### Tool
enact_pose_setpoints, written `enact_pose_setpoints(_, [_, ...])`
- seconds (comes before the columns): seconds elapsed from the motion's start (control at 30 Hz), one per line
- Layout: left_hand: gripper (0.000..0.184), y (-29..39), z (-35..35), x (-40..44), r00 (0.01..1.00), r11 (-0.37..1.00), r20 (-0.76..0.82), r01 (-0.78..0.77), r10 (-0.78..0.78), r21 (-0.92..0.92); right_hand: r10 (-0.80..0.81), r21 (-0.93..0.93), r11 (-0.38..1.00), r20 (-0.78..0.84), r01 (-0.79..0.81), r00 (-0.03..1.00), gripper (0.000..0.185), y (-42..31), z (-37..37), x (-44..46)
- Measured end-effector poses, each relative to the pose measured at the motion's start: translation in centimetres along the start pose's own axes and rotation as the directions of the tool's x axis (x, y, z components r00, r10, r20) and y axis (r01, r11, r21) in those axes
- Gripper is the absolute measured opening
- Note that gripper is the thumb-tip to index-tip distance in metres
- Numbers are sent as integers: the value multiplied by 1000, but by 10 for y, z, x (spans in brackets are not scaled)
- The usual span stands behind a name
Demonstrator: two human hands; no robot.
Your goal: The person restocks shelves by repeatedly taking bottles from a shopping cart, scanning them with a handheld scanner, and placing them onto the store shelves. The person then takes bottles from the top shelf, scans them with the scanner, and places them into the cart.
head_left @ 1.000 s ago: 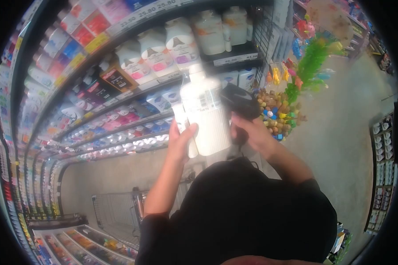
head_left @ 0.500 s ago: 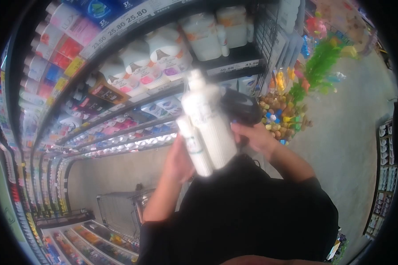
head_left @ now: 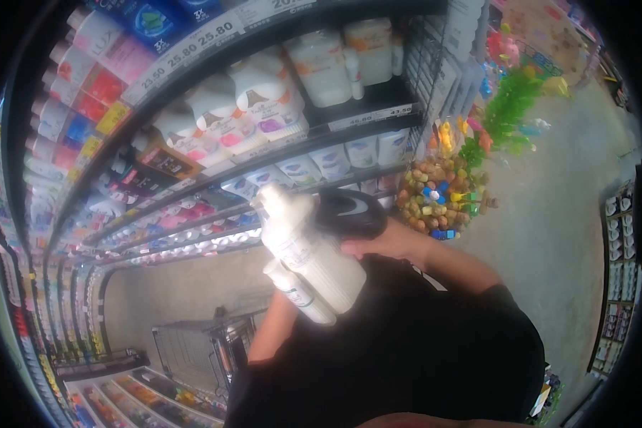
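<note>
A white pump bottle point(head_left: 303, 246), with a small white bottle point(head_left: 299, 292) against its side, is held tilted in front of my dark top. My left hand point(head_left: 281, 308) is closed on the pair from behind, its fingers mostly hidden by them. Just beyond the pump bottle, a black rounded object point(head_left: 349, 212) with a pale curved mark is in the grip of my right hand point(head_left: 385, 242). That hand's thumb lies beside the pump bottle; whether it touches it I cannot tell.
Shelves of bottles point(head_left: 246, 107) rise ahead and to the left, with price labels point(head_left: 367, 118) along their edges. A wire shopping cart point(head_left: 189, 349) stands at lower left. Colourful toy-like goods point(head_left: 439, 192) and a green plant-like decoration point(head_left: 510, 100) hang at the right.
Both hands have come lower and closer to my body with the pump bottle, small bottle and black object, which also shifted left. More of the lower shelf shows behind them.
</note>
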State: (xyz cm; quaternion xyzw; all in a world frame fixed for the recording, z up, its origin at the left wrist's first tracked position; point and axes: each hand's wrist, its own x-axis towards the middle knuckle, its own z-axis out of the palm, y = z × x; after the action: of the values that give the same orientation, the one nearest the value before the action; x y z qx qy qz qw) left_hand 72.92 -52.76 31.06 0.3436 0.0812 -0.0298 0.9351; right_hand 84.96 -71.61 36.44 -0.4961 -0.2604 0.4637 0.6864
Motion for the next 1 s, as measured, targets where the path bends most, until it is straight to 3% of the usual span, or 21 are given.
enact_pose_setpoints(0.17, [82,-11,-24,16,996,987,86,52,-39,-152,0,-156,988,-49,-8,999,39,-9,1,2])
enact_pose_setpoints(0.37, [80,-4,-42,21,971,971,227,128,-81,-200,-48,-306,952,-153,-1,987,37,-14,-4,-27])
enact_pose_setpoints(0.4, [80,1,-39,17,964,974,250,135,-87,-181,-31,-311,949,-232,-44,972,36,-18,-4,-35])
enact_pose_setpoints(0.47, [79,12,-31,6,950,984,300,132,-90,-122,-40,-222,975,-230,-13,972,35,-12,-8,-43])
enact_pose_setpoints(0.5, [79,15,-27,2,966,994,249,89,-71,-60,-44,-176,984,-230,3,972,34,-11,-8,-45])
enact_pose_setpoints(0.63, [78,4,-41,18,960,990,249,-108,127,-88,53,-340,932,-206,-123,977,35,-19,2,-47])
enact_pose_setpoints(0.67, [77,6,-45,14,996,993,89,-18,29,-118,62,-362,923,-191,-129,980,37,-18,2,-46])
enact_pose_setpoints(0.7, [77,6,-39,17,996,994,65,-49,56,-94,70,-385,913,-175,-134,982,39,-17,1,-45])
enact_pose_setpoints(0.77, [77,4,-27,34,993,992,18,-120,121,-49,-105,-269,962,-200,48,974,42,-10,-4,-43])
enact_pose_setpoints(0.9, [74,33,7,68,947,885,41,-314,320,344,-245,-184,963,-304,196,921,47,-15,-15,-44])
enact_pose_setpoints(0.97, [72,58,44,79,921,711,119,-364,372,602,-301,-236,944,-339,229,891,50,-14,-28,-38])
enact_pose_setpoints(1.0, [71,68,60,86,907,594,163,-382,388,708,-361,-164,932,-336,324,870,49,-13,-34,-32])
